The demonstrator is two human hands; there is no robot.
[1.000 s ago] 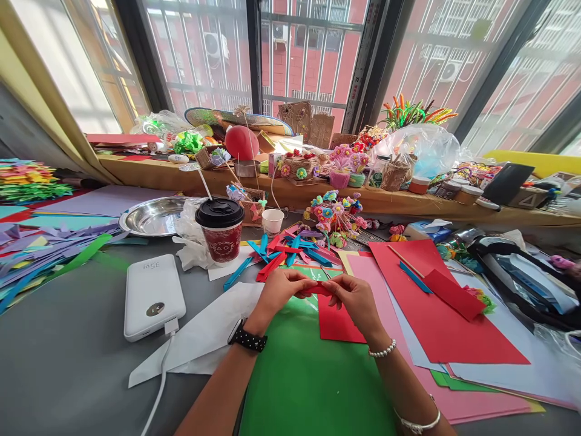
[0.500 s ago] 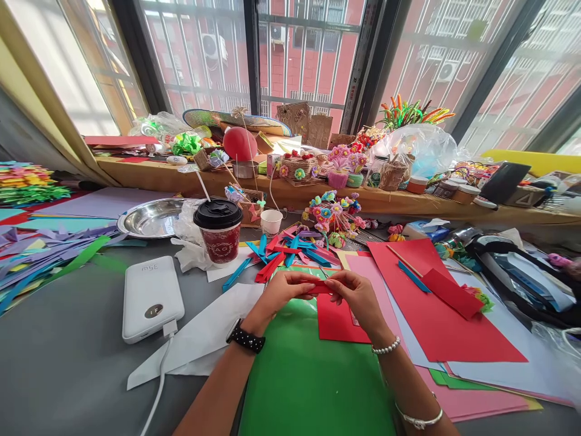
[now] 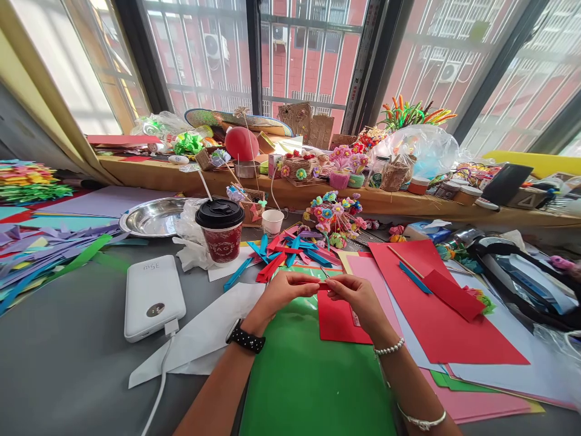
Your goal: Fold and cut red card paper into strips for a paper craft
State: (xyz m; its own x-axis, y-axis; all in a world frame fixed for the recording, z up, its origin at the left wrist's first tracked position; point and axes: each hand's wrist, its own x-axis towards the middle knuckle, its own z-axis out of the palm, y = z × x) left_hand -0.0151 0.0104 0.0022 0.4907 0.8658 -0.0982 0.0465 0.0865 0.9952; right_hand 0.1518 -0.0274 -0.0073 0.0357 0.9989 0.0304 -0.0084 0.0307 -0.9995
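Note:
Between my two hands stretches a narrow folded red paper strip (image 3: 322,286), mostly covered by the fingers. My left hand (image 3: 287,293) pinches its left end, thumb below and fingers above. At the other end, my right hand (image 3: 353,295) grips the strip between thumb and fingertips. Both hands hover over the top of a glossy green sheet (image 3: 318,381). A red paper square (image 3: 336,321) lies under my right hand. Just beyond the fingers is a heap of folded blue and red paper strips (image 3: 294,247).
A lidded coffee cup (image 3: 221,233), a white power bank (image 3: 154,297) with a cable and a steel dish (image 3: 152,218) stand at left. Red paper sheets (image 3: 472,333) spread to the right. Craft flowers (image 3: 333,212) and a small paper cup (image 3: 272,223) are behind.
The red strip has been turned or pressed narrower between my fingers, so less of it shows. My hands have hardly moved, and the view has shifted very slightly.

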